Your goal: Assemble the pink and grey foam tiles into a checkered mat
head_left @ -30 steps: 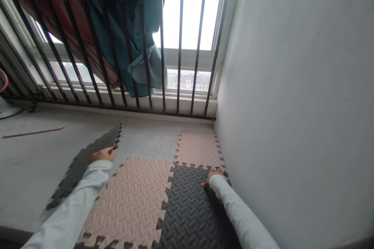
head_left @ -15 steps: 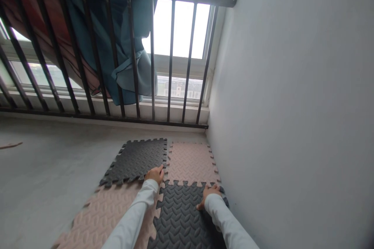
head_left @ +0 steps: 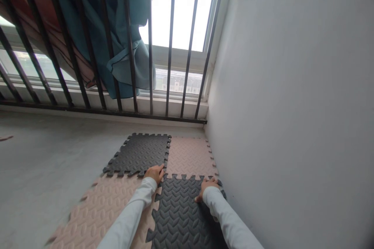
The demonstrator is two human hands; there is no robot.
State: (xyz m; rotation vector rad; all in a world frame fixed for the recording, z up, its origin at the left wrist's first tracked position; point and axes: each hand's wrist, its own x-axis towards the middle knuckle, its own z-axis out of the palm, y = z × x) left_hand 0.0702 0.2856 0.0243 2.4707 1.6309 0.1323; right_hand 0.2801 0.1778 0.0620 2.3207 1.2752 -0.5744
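- One dark-grey, square, toothed foam tile (head_left: 140, 151) is lying near the far-right corner of the grey floor (head_left: 43, 171).
- Left hand (head_left: 154, 173), nearer, is touching its near-right corner; tile extending forward-left; can't tell if fingers are pinching.
- Right hand (head_left: 208, 187): thumb spreading apart.

Two hands: left hand (head_left: 154, 172), right hand (head_left: 208, 187). Two black tiles (head_left: 140, 151), one at each hand's fingers; two pink tiles (head_left: 189, 155), one beyond the right fingers, one nearer than the left.

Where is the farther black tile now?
In the head view, the farther black tile lies just left of the farther pink tile, the left hand at its near corner.
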